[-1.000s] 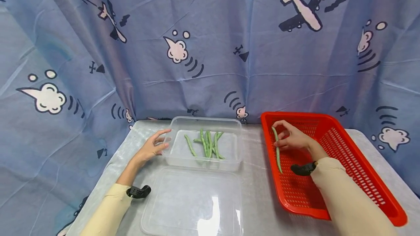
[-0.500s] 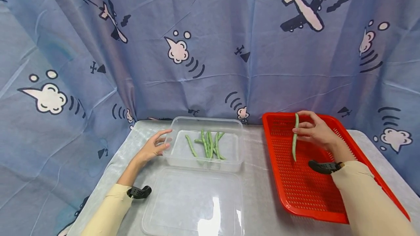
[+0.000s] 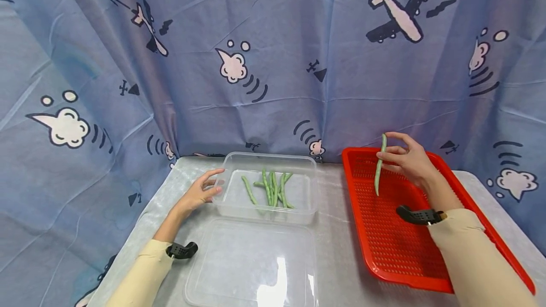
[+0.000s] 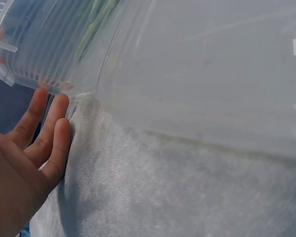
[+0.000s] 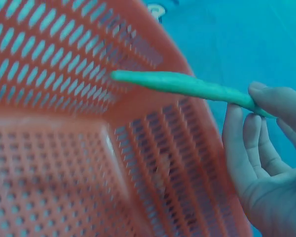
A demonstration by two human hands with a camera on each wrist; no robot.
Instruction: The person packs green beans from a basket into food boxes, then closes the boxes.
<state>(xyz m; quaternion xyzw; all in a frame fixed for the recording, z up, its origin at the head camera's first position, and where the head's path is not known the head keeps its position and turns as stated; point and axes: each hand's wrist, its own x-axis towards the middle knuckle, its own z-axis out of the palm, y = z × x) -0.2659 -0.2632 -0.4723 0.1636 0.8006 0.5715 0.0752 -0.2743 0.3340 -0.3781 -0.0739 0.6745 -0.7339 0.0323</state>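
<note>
Beans (image 3: 274, 189) lie inside the clear box (image 3: 302, 187).

Went a good bit right with the green bean (image 3: 378, 174) in the right hand (image 3: 411, 159), away from the red basket's (image 3: 398, 250) left side a second ago. Then crept higher in the head view, slightly back left too, now poking past the far rim.

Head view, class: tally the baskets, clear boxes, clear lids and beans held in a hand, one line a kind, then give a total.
Red basket: 1
Clear box: 1
Clear lid: 1
Green bean held in the right hand: 1
Total: 4
</note>
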